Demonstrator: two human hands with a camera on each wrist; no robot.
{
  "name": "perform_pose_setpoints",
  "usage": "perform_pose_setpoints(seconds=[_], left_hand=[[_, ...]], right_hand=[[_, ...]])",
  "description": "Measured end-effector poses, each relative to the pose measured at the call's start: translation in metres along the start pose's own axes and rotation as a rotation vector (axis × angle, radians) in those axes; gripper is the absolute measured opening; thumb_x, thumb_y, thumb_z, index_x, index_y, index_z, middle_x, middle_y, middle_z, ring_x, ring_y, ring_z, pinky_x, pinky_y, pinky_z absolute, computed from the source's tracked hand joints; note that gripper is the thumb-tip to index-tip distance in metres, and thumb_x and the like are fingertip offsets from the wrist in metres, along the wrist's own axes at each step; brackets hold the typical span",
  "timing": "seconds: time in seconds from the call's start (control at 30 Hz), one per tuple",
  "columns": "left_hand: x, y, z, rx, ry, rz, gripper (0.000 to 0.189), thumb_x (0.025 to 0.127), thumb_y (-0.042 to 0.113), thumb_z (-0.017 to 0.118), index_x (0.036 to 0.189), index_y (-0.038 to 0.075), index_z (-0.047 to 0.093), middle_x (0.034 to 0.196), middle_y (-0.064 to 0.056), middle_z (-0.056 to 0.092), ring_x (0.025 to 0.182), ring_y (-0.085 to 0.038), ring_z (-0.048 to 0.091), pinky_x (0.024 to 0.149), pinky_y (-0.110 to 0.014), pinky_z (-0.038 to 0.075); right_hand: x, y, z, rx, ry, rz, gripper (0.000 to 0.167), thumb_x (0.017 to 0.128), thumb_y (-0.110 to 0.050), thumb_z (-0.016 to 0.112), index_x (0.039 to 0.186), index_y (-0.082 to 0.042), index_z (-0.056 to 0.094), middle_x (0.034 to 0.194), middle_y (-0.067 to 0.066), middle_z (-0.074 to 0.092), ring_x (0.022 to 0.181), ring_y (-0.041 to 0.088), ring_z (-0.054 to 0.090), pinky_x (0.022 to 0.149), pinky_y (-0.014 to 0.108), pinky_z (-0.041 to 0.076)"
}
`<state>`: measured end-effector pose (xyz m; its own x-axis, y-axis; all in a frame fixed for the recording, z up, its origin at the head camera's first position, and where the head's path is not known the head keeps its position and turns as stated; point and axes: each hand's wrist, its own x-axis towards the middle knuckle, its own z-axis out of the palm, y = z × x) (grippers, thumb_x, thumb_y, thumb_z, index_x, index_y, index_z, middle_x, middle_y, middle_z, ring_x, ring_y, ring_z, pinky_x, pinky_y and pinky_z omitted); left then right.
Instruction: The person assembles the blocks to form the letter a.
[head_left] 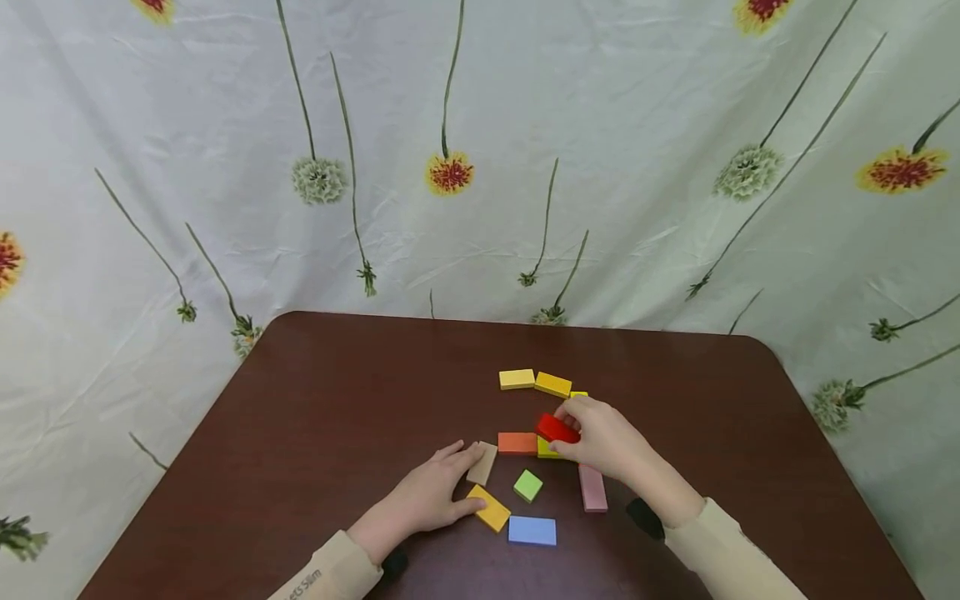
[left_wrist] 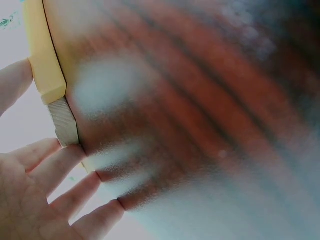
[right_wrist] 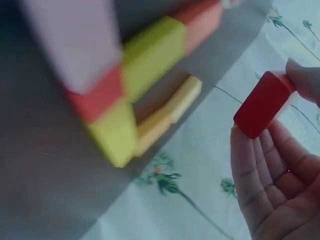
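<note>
My right hand [head_left: 603, 437] pinches a red block [head_left: 557, 428] between thumb and fingers, held over a yellow-green block [head_left: 548, 448]; the right wrist view shows the red block [right_wrist: 265, 105] clear of the others. Extended fingers of my left hand [head_left: 429, 492] rest beside a beige wooden block [head_left: 482, 463], fingertips at its side. The left thumb touches an orange-yellow block [head_left: 489, 508]. In the left wrist view, those two blocks, the yellow one [left_wrist: 45, 50] and the wooden one [left_wrist: 64, 122], meet end to end.
An orange-red block [head_left: 517, 443] adjoins the yellow-green one. Pale yellow [head_left: 517, 380] and deeper yellow [head_left: 552, 384] blocks lie behind. Nearer are a light green block [head_left: 528, 486], a blue block [head_left: 532, 531] and a pink block [head_left: 592, 488]. A flowered cloth [head_left: 495, 242] hangs behind the brown table [head_left: 360, 383].
</note>
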<state>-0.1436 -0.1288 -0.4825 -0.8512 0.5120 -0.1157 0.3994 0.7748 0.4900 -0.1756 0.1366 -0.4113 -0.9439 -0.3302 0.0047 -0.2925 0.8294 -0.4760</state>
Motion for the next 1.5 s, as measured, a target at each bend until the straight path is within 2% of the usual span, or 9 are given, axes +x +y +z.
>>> perform_pose_setpoints(seconds=[0.3, 0.43, 0.57, 0.73, 0.83, 1.1, 1.2, 1.33, 1.5], left_hand=[[0.002, -0.003, 0.001, 0.013, 0.02, 0.014, 0.074, 0.089, 0.041, 0.072, 0.148, 0.006, 0.044, 0.15, -0.011, 0.048, 0.142, -0.038, 0.038, 0.104, -0.055, 0.044], [0.003, -0.004, 0.003, 0.016, 0.024, 0.012, 0.074, 0.088, 0.041, 0.072, 0.147, 0.006, 0.045, 0.15, -0.011, 0.048, 0.142, -0.038, 0.039, 0.103, -0.055, 0.045], [0.003, -0.004, 0.004, 0.015, 0.019, 0.005, 0.074, 0.088, 0.041, 0.072, 0.148, 0.007, 0.045, 0.15, -0.011, 0.048, 0.142, -0.038, 0.038, 0.103, -0.055, 0.045], [0.003, -0.003, 0.004, -0.001, 0.017, -0.001, 0.075, 0.088, 0.041, 0.072, 0.148, 0.007, 0.044, 0.15, -0.012, 0.047, 0.142, -0.038, 0.038, 0.103, -0.056, 0.045], [0.002, -0.003, 0.004, -0.01, 0.019, 0.001, 0.076, 0.088, 0.042, 0.073, 0.149, 0.007, 0.044, 0.15, -0.012, 0.047, 0.142, -0.039, 0.038, 0.102, -0.057, 0.045], [0.003, -0.001, 0.003, -0.007, 0.022, 0.007, 0.076, 0.088, 0.041, 0.073, 0.149, 0.008, 0.043, 0.151, -0.011, 0.047, 0.142, -0.039, 0.038, 0.101, -0.057, 0.045], [0.003, -0.001, 0.004, -0.004, 0.022, 0.004, 0.076, 0.088, 0.04, 0.073, 0.149, 0.008, 0.043, 0.151, -0.011, 0.047, 0.143, -0.038, 0.037, 0.101, -0.057, 0.046], [0.004, -0.002, 0.004, 0.01, 0.024, 0.001, 0.076, 0.088, 0.041, 0.073, 0.149, 0.008, 0.043, 0.15, -0.01, 0.047, 0.142, -0.037, 0.038, 0.101, -0.055, 0.046], [0.004, -0.003, 0.005, 0.011, 0.026, 0.001, 0.076, 0.088, 0.041, 0.073, 0.15, 0.008, 0.043, 0.151, -0.01, 0.047, 0.143, -0.038, 0.038, 0.102, -0.055, 0.046]], right_hand=[[-0.059, 0.028, 0.017, 0.029, -0.023, 0.135, 0.038, 0.067, -0.024, 0.091, 0.095, -0.013, 0.067, 0.087, -0.004, 0.062, 0.074, 0.009, 0.054, 0.069, 0.028, 0.057], [-0.081, 0.035, 0.03, 0.021, -0.021, 0.147, 0.038, 0.065, -0.025, 0.092, 0.089, -0.013, 0.066, 0.081, -0.006, 0.057, 0.07, 0.008, 0.051, 0.063, 0.022, 0.051], [-0.094, 0.036, 0.042, 0.015, -0.044, 0.164, 0.036, 0.065, -0.024, 0.091, 0.086, -0.013, 0.065, 0.078, -0.007, 0.054, 0.069, 0.008, 0.05, 0.06, 0.02, 0.046], [-0.096, 0.037, 0.049, 0.019, -0.104, 0.192, 0.037, 0.067, -0.027, 0.09, 0.087, -0.012, 0.065, 0.078, -0.005, 0.053, 0.069, 0.009, 0.049, 0.061, 0.023, 0.045], [-0.097, 0.037, 0.052, 0.011, -0.1, 0.175, 0.036, 0.067, -0.027, 0.09, 0.086, -0.012, 0.064, 0.078, -0.006, 0.052, 0.068, 0.008, 0.048, 0.06, 0.021, 0.044], [-0.097, 0.033, 0.052, -0.013, -0.114, 0.208, 0.038, 0.067, -0.029, 0.09, 0.087, -0.012, 0.064, 0.077, -0.004, 0.051, 0.067, 0.01, 0.046, 0.059, 0.022, 0.042], [-0.098, 0.031, 0.048, -0.023, -0.068, 0.168, 0.038, 0.065, -0.03, 0.091, 0.087, -0.012, 0.065, 0.076, -0.005, 0.051, 0.065, 0.008, 0.046, 0.058, 0.022, 0.042], [-0.095, 0.026, 0.042, -0.051, 0.052, 0.093, 0.035, 0.065, -0.029, 0.091, 0.083, -0.014, 0.065, 0.073, -0.007, 0.05, 0.063, 0.004, 0.043, 0.056, 0.019, 0.042], [-0.07, 0.014, 0.035, -0.065, 0.101, 0.026, 0.027, 0.072, -0.026, 0.088, 0.086, -0.014, 0.068, 0.074, -0.006, 0.052, 0.062, 0.004, 0.044, 0.055, 0.017, 0.042]])
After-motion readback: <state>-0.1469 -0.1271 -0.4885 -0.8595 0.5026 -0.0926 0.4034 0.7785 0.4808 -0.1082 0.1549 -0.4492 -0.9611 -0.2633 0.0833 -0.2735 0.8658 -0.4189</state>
